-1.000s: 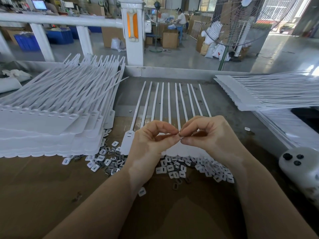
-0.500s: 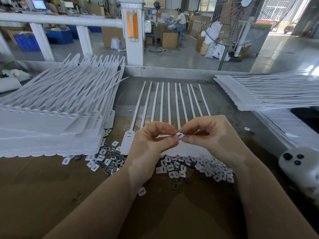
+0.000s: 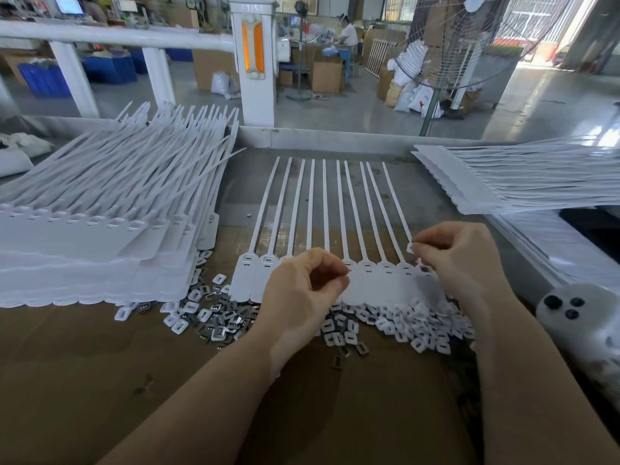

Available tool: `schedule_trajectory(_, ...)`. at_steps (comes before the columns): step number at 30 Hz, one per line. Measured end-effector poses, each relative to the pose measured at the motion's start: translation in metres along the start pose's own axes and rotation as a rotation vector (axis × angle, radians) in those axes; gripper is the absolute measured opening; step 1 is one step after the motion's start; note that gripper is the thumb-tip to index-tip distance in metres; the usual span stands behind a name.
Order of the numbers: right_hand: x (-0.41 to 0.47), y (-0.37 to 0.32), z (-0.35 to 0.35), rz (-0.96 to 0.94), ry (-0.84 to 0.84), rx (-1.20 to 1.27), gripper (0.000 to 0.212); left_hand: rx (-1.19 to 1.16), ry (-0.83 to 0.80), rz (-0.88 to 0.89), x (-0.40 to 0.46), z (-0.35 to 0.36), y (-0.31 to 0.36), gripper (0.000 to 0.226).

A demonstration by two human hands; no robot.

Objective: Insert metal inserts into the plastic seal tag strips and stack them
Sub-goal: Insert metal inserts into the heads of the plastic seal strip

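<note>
A: What is laid out, counted from the largest down?

B: One table (image 3: 84, 380) is seen, brown-topped. Two stacks (image 3: 100, 236) of white tag strips are found on it, a big one at the left and a second stack (image 3: 516, 179) at the right edge. Between them one strip (image 3: 335, 229) of joined seal tags is laid flat; ten tails are counted, pointing away, with the tag heads nearest the person. One heap of inserts (image 3: 385, 325) is spread along the near edge of that strip; the pieces cannot be counted. A white device (image 3: 583, 317) with three dark knobs is seen at the right.

A: And the hands?

B: Two are shown. A small white insert (image 3: 410, 247) is pinched between thumb and fingertips of the right hand (image 3: 459, 260), just above the rightmost tag head. The left hand (image 3: 302, 290) is held curled over the middle heads, thumb tip against fingertips; whether anything is pinched there cannot be told.

A: What differs from a second ago?

B: Then both hands were joined at the middle of the strip, fingertips meeting on one small piece. Now they are parted, and the right hand has been carried to the strip's right end
</note>
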State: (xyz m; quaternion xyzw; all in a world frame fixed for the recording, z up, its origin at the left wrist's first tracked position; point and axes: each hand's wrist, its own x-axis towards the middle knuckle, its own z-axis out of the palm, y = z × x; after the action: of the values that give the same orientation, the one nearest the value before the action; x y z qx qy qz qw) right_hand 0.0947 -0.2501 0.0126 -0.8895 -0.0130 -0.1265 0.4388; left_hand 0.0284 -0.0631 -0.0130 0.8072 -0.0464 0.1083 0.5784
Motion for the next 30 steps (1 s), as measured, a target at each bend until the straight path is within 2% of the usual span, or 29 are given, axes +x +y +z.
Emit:
schedule_trajectory(4,0.002,0.005,0.001,0.075,-0.04,-0.123,0.008,0.048,-0.017,0.01,0.0,0.001,-0.001,0.02)
schedule_trajectory(10,0.002,0.007,-0.002,0.156,-0.084,-0.137,0.007,0.073,-0.028,0.023,0.0,0.001,-0.001,0.022)
schedule_trajectory(16,0.003,0.009,-0.009,0.233,-0.074,-0.201,0.028,0.093,-0.04,0.041,0.0,0.0,-0.001,0.024)
schedule_trajectory(23,0.0,0.005,-0.01,0.184,-0.091,-0.274,0.024,0.123,-0.049,0.06,0.0,0.0,-0.002,0.025)
schedule_trajectory(30,-0.004,0.002,-0.01,0.115,-0.094,-0.382,0.014,0.315,-0.088,0.138,-0.001,0.002,-0.004,0.021)
